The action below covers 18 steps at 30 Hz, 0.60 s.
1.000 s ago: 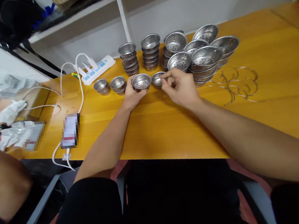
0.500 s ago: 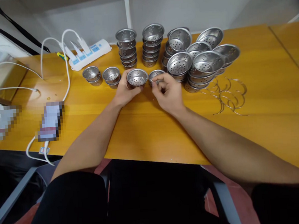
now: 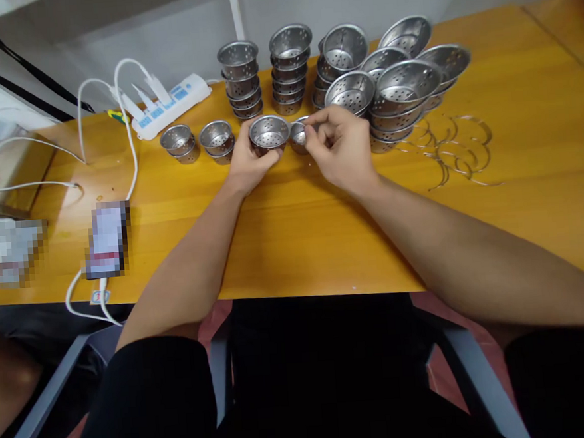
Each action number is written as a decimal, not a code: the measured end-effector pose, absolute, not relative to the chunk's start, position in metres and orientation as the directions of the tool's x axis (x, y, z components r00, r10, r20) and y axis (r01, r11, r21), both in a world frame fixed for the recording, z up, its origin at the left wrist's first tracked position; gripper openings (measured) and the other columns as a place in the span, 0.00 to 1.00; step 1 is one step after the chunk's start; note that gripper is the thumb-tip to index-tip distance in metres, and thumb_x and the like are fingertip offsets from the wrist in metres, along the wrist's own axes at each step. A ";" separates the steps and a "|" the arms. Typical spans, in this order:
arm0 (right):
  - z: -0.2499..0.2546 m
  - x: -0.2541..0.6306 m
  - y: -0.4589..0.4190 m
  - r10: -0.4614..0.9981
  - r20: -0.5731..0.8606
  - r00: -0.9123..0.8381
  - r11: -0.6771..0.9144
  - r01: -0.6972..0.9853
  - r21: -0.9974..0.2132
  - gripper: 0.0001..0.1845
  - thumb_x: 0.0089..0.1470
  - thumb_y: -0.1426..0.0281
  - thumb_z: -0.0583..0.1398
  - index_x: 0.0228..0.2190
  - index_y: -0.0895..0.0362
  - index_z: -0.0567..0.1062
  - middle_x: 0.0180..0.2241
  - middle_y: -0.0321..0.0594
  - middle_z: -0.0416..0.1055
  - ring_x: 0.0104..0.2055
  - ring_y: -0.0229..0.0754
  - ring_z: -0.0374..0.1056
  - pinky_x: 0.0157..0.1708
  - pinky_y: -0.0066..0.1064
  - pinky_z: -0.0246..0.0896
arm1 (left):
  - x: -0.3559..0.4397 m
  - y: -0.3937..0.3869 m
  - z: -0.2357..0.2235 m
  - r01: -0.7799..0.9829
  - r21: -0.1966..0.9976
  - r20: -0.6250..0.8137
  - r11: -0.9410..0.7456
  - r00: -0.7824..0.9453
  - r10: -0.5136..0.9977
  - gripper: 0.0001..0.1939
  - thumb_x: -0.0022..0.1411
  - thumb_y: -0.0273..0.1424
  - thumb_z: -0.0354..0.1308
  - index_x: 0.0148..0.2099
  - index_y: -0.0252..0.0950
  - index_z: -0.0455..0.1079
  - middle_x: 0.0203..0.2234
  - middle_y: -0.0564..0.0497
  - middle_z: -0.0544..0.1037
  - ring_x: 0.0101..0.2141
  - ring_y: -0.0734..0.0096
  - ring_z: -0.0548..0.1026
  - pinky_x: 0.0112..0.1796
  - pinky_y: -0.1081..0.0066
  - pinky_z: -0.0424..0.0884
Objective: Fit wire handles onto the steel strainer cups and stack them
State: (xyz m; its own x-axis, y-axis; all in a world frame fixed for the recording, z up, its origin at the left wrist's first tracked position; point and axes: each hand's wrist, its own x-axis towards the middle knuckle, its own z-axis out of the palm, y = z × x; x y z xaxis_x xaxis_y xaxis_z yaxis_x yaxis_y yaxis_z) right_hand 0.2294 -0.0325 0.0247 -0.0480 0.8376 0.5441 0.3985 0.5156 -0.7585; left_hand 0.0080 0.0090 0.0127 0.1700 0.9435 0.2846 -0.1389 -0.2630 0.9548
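My left hand (image 3: 248,161) is wrapped around the side of a perforated metal cup (image 3: 269,134), thumb at its front, with the open top facing up. My right hand (image 3: 343,150) is closed in a pinch just right of that cup; whatever sits between the fingertips is too small to make out. Behind those fingertips, a smaller-looking perforated cup (image 3: 298,138) stands partly hidden. To the left of my left hand are two short stacks of such cups, one nearer (image 3: 216,141) and one farther off (image 3: 179,143).
Tall cup stacks (image 3: 240,79) line the table's back, with wider, leaning stacks (image 3: 406,91) at right. Curved metal wires (image 3: 455,157) lie loosely beyond my right hand. At left are a power strip (image 3: 174,107) with white cables and a phone (image 3: 107,238).
The camera view has tilted, so the table and stacks sit higher. My right fingertips are slightly farther from the held cup. Bare skin of someone's limb now shows at lower left.
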 end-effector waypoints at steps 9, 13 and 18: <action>0.028 0.234 -0.020 0.854 0.518 -0.048 0.494 0.387 -0.778 0.30 0.70 0.32 0.66 0.44 0.45 0.79 0.28 0.40 0.71 0.35 0.48 0.62 0.44 0.50 0.66 | 0.013 0.008 0.018 -0.054 0.953 0.302 -0.297 0.179 0.936 0.37 0.48 0.27 0.83 0.58 0.42 0.73 0.53 0.48 0.82 0.66 0.46 0.78 0.76 0.45 0.69; 0.030 0.234 -0.019 0.856 0.512 -0.074 0.500 0.370 -0.783 0.31 0.69 0.30 0.65 0.43 0.45 0.78 0.28 0.40 0.70 0.35 0.49 0.62 0.44 0.52 0.63 | 0.014 0.004 0.023 -0.079 0.959 0.282 -0.272 0.184 0.942 0.35 0.47 0.23 0.81 0.56 0.41 0.74 0.52 0.47 0.81 0.70 0.42 0.75 0.77 0.44 0.65; 0.031 0.234 -0.020 0.859 0.507 -0.070 0.495 0.362 -0.790 0.32 0.67 0.30 0.65 0.43 0.45 0.78 0.28 0.40 0.71 0.35 0.49 0.62 0.43 0.51 0.65 | 0.013 0.008 0.020 -0.136 0.957 0.275 -0.255 0.166 0.947 0.38 0.44 0.26 0.83 0.57 0.40 0.74 0.52 0.44 0.80 0.73 0.38 0.71 0.77 0.43 0.64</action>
